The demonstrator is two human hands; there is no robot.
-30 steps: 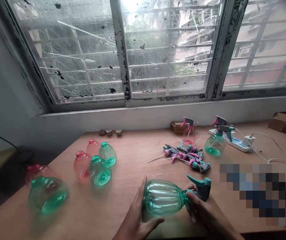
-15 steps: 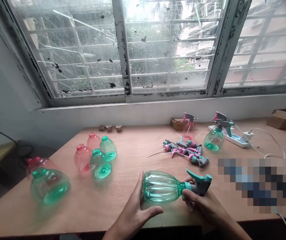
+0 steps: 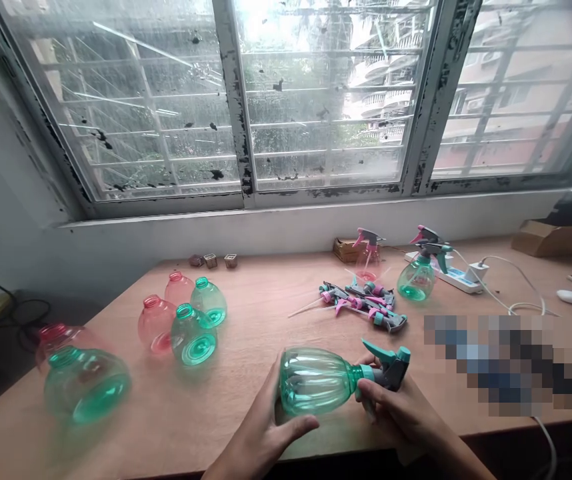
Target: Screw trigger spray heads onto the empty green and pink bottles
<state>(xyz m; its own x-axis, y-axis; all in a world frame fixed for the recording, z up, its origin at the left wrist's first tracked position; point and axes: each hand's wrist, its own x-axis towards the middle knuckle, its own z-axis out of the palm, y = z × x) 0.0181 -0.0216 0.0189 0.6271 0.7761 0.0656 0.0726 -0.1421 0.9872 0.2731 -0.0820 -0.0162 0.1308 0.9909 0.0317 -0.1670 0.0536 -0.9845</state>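
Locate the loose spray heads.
In the head view, the spray heads lie right of centre on the table, just left of an upright green spray bottle.

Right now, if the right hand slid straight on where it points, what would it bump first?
Probably the body of the held green spray bottle, just ahead of the right hand, though depth is unclear.

1. Showing no readable text, label, brand, number or sign anywhere.
2. Bearing no legible print on the translucent green, ribbed plastic spray bottle (image 3: 316,381).
3. Leaving nothing readable on the long white plastic power strip (image 3: 459,279).
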